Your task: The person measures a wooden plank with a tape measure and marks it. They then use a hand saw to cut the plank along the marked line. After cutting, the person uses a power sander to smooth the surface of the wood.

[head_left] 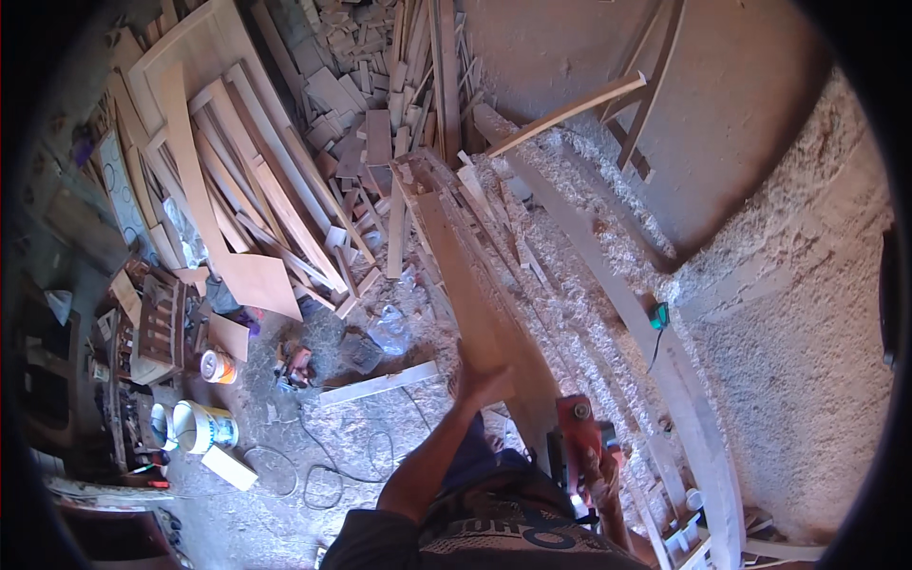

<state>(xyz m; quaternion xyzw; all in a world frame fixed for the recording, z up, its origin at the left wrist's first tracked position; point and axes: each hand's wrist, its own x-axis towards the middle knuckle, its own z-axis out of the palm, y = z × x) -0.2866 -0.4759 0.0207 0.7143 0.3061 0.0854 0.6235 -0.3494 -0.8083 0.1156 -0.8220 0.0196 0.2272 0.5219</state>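
Note:
A long wooden board (pixel 475 294) runs away from my body, its near end broader than its far end. My left hand (pixel 480 382) is closed on its left edge, thumb across the top and part of the fingers hidden. A red electric planer (pixel 578 432) rests at the board's near end, by its right side. Wrapped round the planer's grip is my right hand (pixel 600 478), partly in shadow. The planer's underside is out of sight.
Shavings surround a long curved plank (pixel 655 342) on the right, with a green object (pixel 659 315) on it. Stacked boards (pixel 256 171) lean at the far left. Buckets (pixel 204 427), a loose wood strip (pixel 380 383) and a cord (pixel 328 467) lie on the left floor.

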